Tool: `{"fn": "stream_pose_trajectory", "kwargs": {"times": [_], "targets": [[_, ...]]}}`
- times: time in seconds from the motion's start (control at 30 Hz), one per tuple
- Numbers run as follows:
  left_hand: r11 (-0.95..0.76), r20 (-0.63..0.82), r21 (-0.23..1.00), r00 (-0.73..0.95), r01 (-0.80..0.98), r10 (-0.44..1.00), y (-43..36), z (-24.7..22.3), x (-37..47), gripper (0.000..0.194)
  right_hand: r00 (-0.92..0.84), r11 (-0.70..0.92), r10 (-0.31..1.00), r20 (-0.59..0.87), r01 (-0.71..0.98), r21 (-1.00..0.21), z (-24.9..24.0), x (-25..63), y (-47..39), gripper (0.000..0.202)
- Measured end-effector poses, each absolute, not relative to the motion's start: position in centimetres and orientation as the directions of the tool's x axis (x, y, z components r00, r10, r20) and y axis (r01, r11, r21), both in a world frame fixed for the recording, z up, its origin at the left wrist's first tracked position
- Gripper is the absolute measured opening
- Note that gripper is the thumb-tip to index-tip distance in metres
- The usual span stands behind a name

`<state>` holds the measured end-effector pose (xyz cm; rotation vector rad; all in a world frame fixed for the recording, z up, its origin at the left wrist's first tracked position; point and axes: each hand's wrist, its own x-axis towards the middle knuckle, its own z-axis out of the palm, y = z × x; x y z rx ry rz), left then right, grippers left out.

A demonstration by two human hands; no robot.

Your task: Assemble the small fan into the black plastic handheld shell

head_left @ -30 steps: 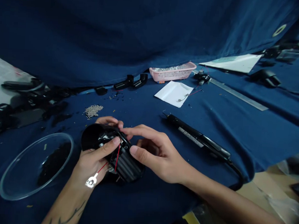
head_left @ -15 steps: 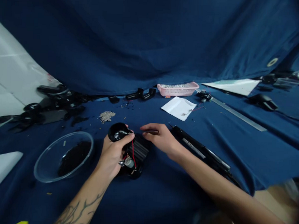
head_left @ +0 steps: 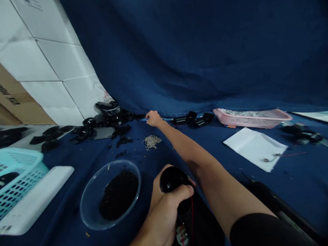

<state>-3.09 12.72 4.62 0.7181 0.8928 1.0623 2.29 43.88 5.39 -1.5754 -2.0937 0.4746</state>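
My left hand (head_left: 163,211) is wrapped around a black plastic housing (head_left: 174,179) with a rounded, glossy end. Red wires and a small round metal motor (head_left: 182,235) show in its open side. Across the cloth, my right hand (head_left: 153,118) is stretched out to the back, beside black plastic parts at the foot of the hanging cloth. Its fingers are curled together, and what they hold, if anything, is hidden. Just in front of that hand lies a heap of small screws (head_left: 152,142).
A clear bowl (head_left: 84,201) of black bits stands left of the housing. Further left are a white bar-shaped case (head_left: 39,201) and a turquoise basket (head_left: 20,189). A pink basket (head_left: 252,122), white paper (head_left: 250,146) and a long black tool (head_left: 272,198) lie to the right.
My right hand has gone from beside the housing to the back of the cloth. The view has turned left, and the left hand still grips the housing, now lower in view.
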Motion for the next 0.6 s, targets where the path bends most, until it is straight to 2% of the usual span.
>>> {"fn": "stream_pose_trajectory", "kwargs": {"times": [0.17, 0.3, 0.4, 0.5, 0.6], "targets": [[0.369, -0.313, 0.797, 0.195, -0.478, 0.929, 13.2, 4.3, -3.3, 0.021, -0.183, 0.251, 0.967, 0.175, 0.780, -0.573, 3.6, 1.6, 45.6, 0.035], [0.382, -0.321, 0.776, 0.207, -0.502, 0.924, 13.2, 4.4, -3.4, 0.024, -0.134, 0.265, 0.959, 0.249, 0.729, -0.631, 5.2, 4.3, 43.0, 0.026], [0.364, -0.326, 0.763, 0.168, -0.533, 0.930, 13.5, 4.6, -3.5, 0.038, -0.040, 0.243, 0.956, 0.291, 0.667, -0.705, 7.5, 8.4, 38.4, 0.014], [0.299, -0.264, 0.789, 0.142, -0.537, 0.954, 13.8, 4.7, -3.4, 0.058, 0.040, 0.204, 0.963, 0.265, 0.533, -0.821, 9.3, 12.8, 31.0, 0.018], [0.303, -0.250, 0.779, 0.173, -0.548, 0.953, 13.7, 5.1, -3.4, 0.047, 0.075, 0.218, 0.964, 0.256, 0.337, -0.916, 9.7, 15.6, 21.9, 0.011]]}}
